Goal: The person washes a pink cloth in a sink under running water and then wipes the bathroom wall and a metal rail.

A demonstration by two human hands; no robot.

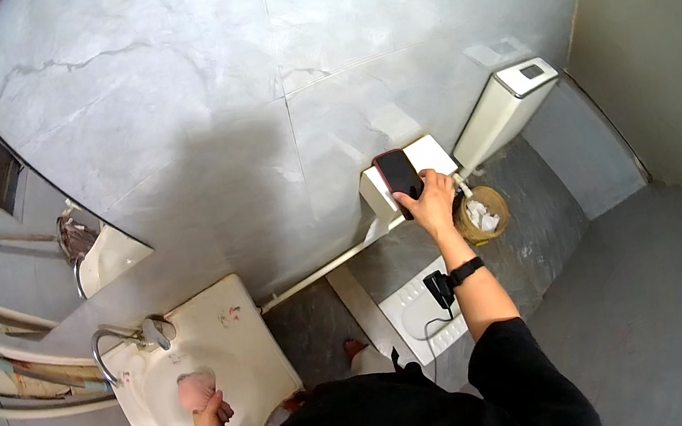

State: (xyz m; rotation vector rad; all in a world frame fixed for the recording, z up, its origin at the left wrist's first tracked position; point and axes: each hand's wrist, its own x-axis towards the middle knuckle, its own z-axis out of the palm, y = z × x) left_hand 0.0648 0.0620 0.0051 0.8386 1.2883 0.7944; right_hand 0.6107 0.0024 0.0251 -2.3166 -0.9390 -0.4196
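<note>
My left hand point(213, 425) is closed on a pink, rounded, soft-looking thing, perhaps a cloth or sponge point(195, 390), over the basin of the white sink point(243, 358). Stretched out to the right, my right hand point(432, 201) grips a dark smartphone point(399, 177) with a reddish edge. Its thumb lies on the near side and the fingers on the right side. Just behind the phone is a white box point(433, 155) near the wall; whether the phone touches it I cannot tell. A black band point(466, 271) circles my right wrist, with a black cabled device point(439, 289) beside it.
A curved faucet point(113, 344) stands at the sink's left. Below my right arm is a white squat toilet point(404, 311). A waste bin point(495, 206) with white paper stands beyond my right hand, near a tall white bin-like container point(500, 107). A mirror point(43, 229) hangs at left.
</note>
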